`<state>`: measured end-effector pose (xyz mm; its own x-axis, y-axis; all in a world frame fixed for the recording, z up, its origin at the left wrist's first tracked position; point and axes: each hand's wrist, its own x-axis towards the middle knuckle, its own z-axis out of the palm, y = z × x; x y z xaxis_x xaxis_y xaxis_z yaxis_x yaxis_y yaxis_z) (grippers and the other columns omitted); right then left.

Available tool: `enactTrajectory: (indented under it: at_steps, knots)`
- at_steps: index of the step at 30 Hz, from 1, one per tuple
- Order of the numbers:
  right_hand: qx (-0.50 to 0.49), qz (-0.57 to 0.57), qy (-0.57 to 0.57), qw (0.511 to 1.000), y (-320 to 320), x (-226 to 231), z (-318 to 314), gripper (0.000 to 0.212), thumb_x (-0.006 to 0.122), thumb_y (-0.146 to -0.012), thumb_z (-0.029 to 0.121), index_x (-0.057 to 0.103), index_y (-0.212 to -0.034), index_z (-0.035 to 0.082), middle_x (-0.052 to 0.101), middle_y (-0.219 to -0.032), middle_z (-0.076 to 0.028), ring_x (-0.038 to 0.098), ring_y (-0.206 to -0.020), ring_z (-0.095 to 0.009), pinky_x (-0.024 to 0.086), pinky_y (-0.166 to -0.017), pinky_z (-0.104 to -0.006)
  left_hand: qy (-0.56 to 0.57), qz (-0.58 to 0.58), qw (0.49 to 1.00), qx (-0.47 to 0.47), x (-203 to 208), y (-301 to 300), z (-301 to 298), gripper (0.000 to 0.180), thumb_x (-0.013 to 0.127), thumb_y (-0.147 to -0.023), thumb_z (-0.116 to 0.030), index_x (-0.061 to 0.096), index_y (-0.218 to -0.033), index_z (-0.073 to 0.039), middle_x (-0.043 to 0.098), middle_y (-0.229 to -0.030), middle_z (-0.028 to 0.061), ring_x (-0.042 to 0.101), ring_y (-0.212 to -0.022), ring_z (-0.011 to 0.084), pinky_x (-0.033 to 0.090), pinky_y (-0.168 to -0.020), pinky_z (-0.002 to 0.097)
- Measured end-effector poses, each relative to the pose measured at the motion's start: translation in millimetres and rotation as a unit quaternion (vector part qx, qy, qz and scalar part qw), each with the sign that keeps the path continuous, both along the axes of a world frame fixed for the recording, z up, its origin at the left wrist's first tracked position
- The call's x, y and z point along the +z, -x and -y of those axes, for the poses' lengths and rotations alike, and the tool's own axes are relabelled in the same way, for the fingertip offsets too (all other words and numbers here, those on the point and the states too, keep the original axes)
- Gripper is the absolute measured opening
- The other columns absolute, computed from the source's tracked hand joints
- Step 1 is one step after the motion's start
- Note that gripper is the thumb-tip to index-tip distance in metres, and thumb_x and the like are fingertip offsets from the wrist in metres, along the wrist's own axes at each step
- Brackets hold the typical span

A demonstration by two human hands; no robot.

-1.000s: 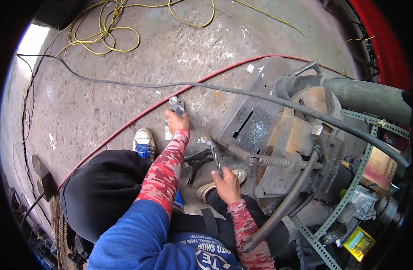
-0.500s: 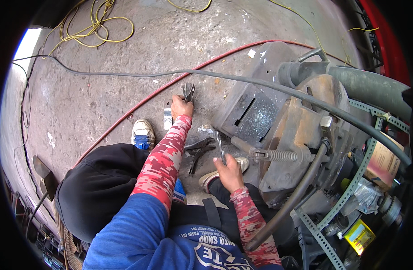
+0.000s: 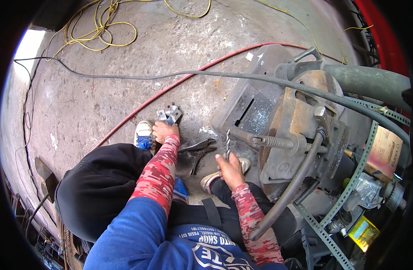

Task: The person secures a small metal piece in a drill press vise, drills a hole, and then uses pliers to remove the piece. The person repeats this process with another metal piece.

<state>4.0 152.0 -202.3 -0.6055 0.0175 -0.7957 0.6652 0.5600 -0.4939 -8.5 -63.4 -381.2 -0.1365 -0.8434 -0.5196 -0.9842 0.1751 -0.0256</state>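
My right hand (image 3: pixel 231 171) is closed around the lower end of a twist drill bit (image 3: pixel 228 140), whose fluted shaft points away from me. Over by my left shoe (image 3: pixel 144 135), my left hand (image 3: pixel 165 132) grips a small grey metal bracket (image 3: pixel 173 115) low at the floor. Bent metal tabs stick out beyond the fingers; where one piece ends and another begins is hard to make out. Between my hands, a pair of locking pliers (image 3: pixel 198 146) lies on the concrete with its jaws toward the drill bit.
To the right stands a heavy vise-like steel machine (image 3: pixel 296 130) with a long handle (image 3: pixel 287 189); metal shavings cover its base plate (image 3: pixel 238 101). A red hose (image 3: pixel 170 86) and a black cable (image 3: pixel 139 77) cross the floor. A perforated metal rack (image 3: pixel 350 193) holds boxes and parts.
My left hand has drawn back and left with the dark metal piece, to where another metal piece lay on the floor. My right hand has shifted slightly right, the drill bit now more upright.
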Motion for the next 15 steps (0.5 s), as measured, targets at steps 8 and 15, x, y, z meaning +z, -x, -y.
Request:
enactTrajectory:
  at_steps: [8, 15]
  knots:
    - [-0.034, 0.056, 0.032, 0.997, 9.0, 24.3, 7.2, 0.029, 0.065, -0.100, 0.035, 0.053, -0.099, 0.009, 0.056, -0.075, 0.001, 0.048, -0.054, -0.006, 0.039, -0.048, -0.0228, -0.033, 0.024, 0.998, 0.052, -3.6, 0.0, -8.3, 0.075, 0.087, -0.069, -0.049, 0.059, -0.126, -0.008, 0.059, -0.131, 0.0170, 0.058, -0.125, 0.0352, 0.050, -0.101, 0.0492]
    - [-0.055, 0.054, 0.049, 0.996, 9.7, 34.9, 11.5, 0.028, 0.065, -0.100, 0.035, 0.054, -0.100, 0.009, 0.056, -0.075, 0.001, 0.048, -0.054, -0.005, 0.040, -0.048, -0.0224, -0.081, -0.099, 0.984, 0.127, -1.5, -5.8, -8.5, 0.075, 0.091, -0.066, -0.042, 0.062, -0.123, -0.001, 0.068, -0.121, 0.0235, 0.066, -0.114, 0.0393, 0.052, -0.099, 0.0466]
